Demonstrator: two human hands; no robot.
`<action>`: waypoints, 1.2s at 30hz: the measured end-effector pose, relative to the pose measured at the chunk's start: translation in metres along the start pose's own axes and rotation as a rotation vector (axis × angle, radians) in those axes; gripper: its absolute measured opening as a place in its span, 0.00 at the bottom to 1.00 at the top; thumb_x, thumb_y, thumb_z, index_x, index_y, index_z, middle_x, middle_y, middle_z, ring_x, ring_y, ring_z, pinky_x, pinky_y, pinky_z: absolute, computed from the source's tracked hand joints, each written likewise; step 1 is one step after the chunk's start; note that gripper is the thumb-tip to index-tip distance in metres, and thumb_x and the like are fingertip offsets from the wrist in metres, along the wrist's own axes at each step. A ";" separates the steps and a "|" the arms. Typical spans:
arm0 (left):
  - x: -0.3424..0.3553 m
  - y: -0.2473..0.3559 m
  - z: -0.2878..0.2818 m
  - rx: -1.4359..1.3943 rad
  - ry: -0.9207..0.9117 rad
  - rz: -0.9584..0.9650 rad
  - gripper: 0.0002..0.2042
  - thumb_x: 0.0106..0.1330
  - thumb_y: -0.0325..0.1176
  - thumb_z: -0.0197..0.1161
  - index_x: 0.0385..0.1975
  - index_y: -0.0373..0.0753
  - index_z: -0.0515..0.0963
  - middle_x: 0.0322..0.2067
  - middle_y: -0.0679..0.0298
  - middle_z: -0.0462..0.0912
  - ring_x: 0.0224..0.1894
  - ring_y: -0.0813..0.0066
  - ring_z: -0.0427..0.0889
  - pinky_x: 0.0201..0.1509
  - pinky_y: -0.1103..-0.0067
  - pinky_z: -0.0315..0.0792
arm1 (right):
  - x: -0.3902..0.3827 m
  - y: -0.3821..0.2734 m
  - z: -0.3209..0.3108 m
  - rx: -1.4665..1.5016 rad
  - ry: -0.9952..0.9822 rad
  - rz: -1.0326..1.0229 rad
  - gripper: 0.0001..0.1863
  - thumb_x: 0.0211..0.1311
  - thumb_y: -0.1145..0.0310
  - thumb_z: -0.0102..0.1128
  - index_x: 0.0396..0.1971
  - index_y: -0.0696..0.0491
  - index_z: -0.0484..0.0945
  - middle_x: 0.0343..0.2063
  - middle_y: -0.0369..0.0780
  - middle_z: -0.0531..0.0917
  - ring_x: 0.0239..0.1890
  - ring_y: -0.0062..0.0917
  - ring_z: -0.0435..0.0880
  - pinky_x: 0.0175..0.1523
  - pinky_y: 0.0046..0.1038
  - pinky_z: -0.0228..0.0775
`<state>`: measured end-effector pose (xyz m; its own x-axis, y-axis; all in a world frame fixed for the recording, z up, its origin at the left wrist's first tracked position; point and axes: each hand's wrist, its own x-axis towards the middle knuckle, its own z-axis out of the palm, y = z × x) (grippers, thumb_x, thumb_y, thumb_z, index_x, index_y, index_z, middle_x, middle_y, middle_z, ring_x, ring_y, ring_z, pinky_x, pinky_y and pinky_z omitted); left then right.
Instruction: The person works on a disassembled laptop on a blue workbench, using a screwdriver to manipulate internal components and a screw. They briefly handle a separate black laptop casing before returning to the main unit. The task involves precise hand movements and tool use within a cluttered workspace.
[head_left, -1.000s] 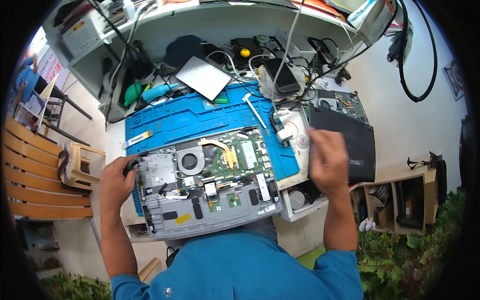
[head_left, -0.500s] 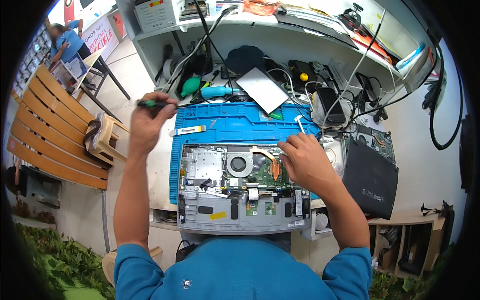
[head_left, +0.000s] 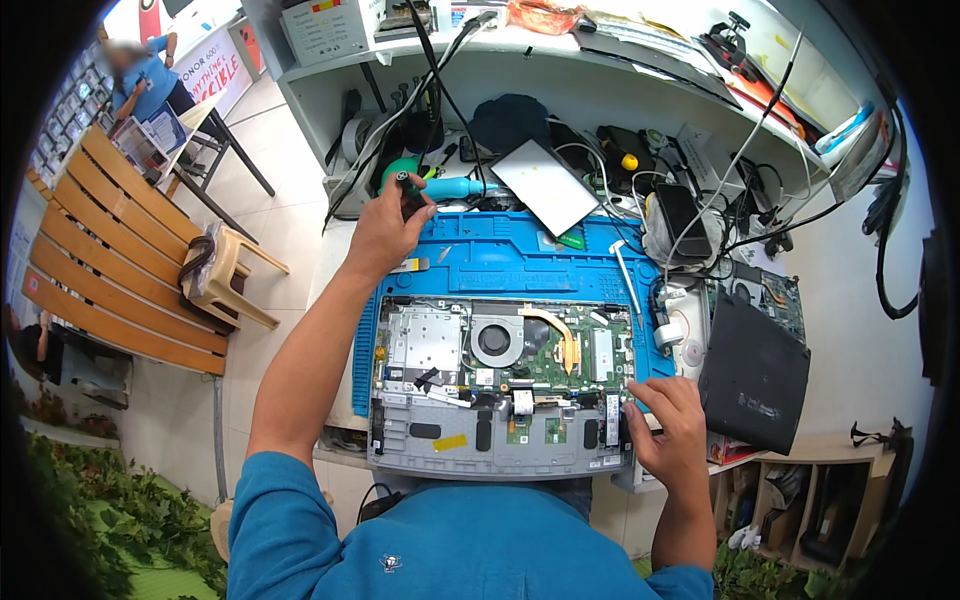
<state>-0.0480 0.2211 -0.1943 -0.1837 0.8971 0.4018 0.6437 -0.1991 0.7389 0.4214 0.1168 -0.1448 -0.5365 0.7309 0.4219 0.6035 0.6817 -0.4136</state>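
My left hand is raised over the back left of a blue silicone mat, closed on a dark, green-marked screwdriver. A laptop lies opened up on the mat, showing its fan, green circuit board and copper heat pipe. My right hand is at the laptop's right edge, fingers loosely bent and apart. A white-topped tool lies on the mat.
Cables, a black phone, a pale rectangular panel and a green blower crowd the back. A black cover lies right. At left stand a wooden chair and a plastic stool; a person is beyond.
My left hand has risen from the laptop's left edge to the back, still holding the screwdriver. My right hand has moved down to the laptop's right edge. The camera's view has shifted.
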 end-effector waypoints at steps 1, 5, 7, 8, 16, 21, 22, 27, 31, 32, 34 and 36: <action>0.000 -0.001 0.000 -0.001 -0.002 -0.005 0.17 0.77 0.28 0.71 0.58 0.36 0.73 0.42 0.58 0.93 0.46 0.71 0.93 0.54 0.74 0.84 | -0.006 0.002 -0.001 -0.002 0.012 0.022 0.15 0.59 0.77 0.76 0.47 0.57 0.89 0.40 0.45 0.88 0.43 0.41 0.84 0.54 0.42 0.73; 0.003 -0.001 0.006 -0.002 0.009 0.016 0.16 0.75 0.28 0.71 0.56 0.38 0.71 0.39 0.53 0.94 0.45 0.54 0.95 0.51 0.67 0.84 | -0.019 0.008 0.001 -0.011 0.028 0.065 0.15 0.59 0.77 0.76 0.47 0.57 0.89 0.40 0.45 0.88 0.43 0.41 0.84 0.54 0.42 0.73; 0.002 -0.004 0.007 -0.026 0.025 0.026 0.17 0.75 0.28 0.71 0.56 0.38 0.71 0.40 0.54 0.94 0.45 0.57 0.95 0.51 0.69 0.84 | -0.021 0.009 0.002 -0.004 0.027 0.080 0.16 0.59 0.76 0.76 0.48 0.57 0.89 0.40 0.45 0.88 0.42 0.41 0.84 0.54 0.42 0.73; 0.002 -0.005 0.008 -0.038 0.033 0.031 0.17 0.76 0.28 0.71 0.56 0.38 0.71 0.40 0.54 0.94 0.45 0.59 0.95 0.51 0.69 0.84 | -0.021 0.010 0.003 -0.001 0.023 0.074 0.16 0.59 0.76 0.76 0.48 0.57 0.89 0.40 0.45 0.88 0.42 0.41 0.84 0.54 0.42 0.73; -0.006 0.010 0.000 -0.109 0.108 0.046 0.19 0.75 0.29 0.73 0.57 0.38 0.72 0.39 0.61 0.92 0.40 0.71 0.92 0.50 0.75 0.83 | -0.001 0.004 0.006 0.036 0.002 -0.014 0.17 0.57 0.77 0.77 0.48 0.57 0.89 0.41 0.45 0.88 0.42 0.42 0.84 0.53 0.42 0.73; -0.040 0.041 -0.034 -0.182 0.151 -0.023 0.39 0.75 0.24 0.73 0.81 0.38 0.58 0.43 0.62 0.88 0.44 0.78 0.88 0.53 0.79 0.82 | 0.017 -0.005 0.009 0.057 -0.016 -0.069 0.18 0.55 0.78 0.78 0.48 0.57 0.89 0.41 0.44 0.88 0.43 0.42 0.85 0.53 0.42 0.73; -0.051 0.036 -0.040 -0.264 0.152 -0.068 0.49 0.75 0.22 0.72 0.87 0.41 0.43 0.42 0.60 0.88 0.46 0.77 0.89 0.54 0.78 0.84 | 0.018 -0.005 0.009 0.057 -0.021 -0.075 0.18 0.55 0.78 0.78 0.48 0.57 0.89 0.41 0.44 0.88 0.44 0.42 0.85 0.53 0.42 0.73; -0.099 0.033 -0.058 -0.444 0.240 -0.216 0.49 0.73 0.23 0.74 0.86 0.39 0.45 0.38 0.55 0.89 0.37 0.73 0.93 0.39 0.77 0.88 | 0.017 -0.001 0.018 0.070 -0.052 -0.057 0.17 0.57 0.78 0.77 0.48 0.58 0.89 0.40 0.45 0.87 0.44 0.42 0.85 0.54 0.42 0.72; -0.116 0.027 -0.055 -0.447 0.291 -0.287 0.47 0.72 0.26 0.76 0.84 0.37 0.49 0.34 0.56 0.90 0.31 0.73 0.92 0.32 0.80 0.85 | 0.019 -0.004 0.023 0.071 -0.046 -0.071 0.16 0.58 0.78 0.77 0.48 0.58 0.89 0.40 0.45 0.88 0.44 0.42 0.85 0.54 0.42 0.72; -0.117 0.028 -0.055 -0.438 0.300 -0.304 0.47 0.72 0.27 0.77 0.84 0.37 0.49 0.34 0.56 0.90 0.31 0.73 0.92 0.32 0.80 0.85 | 0.019 -0.004 0.024 0.070 -0.049 -0.072 0.16 0.58 0.78 0.77 0.48 0.58 0.89 0.40 0.45 0.88 0.44 0.42 0.85 0.54 0.42 0.72; -0.120 0.026 -0.055 -0.439 0.309 -0.319 0.48 0.71 0.27 0.77 0.84 0.36 0.50 0.33 0.56 0.90 0.31 0.74 0.92 0.32 0.81 0.84 | 0.019 -0.004 0.024 0.068 -0.044 -0.068 0.16 0.58 0.78 0.77 0.47 0.58 0.89 0.40 0.45 0.88 0.44 0.42 0.85 0.54 0.42 0.72; -0.121 0.021 -0.054 -0.456 0.308 -0.318 0.48 0.71 0.28 0.78 0.84 0.36 0.50 0.33 0.56 0.90 0.30 0.74 0.91 0.31 0.81 0.84 | 0.017 -0.004 0.023 0.070 -0.028 -0.056 0.15 0.58 0.78 0.76 0.47 0.59 0.89 0.41 0.45 0.88 0.45 0.42 0.85 0.55 0.41 0.72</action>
<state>-0.0519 0.0873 -0.1982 -0.5628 0.7989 0.2120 0.1541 -0.1505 0.9765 0.3959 0.1271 -0.1544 -0.5850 0.6917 0.4235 0.5301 0.7213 -0.4458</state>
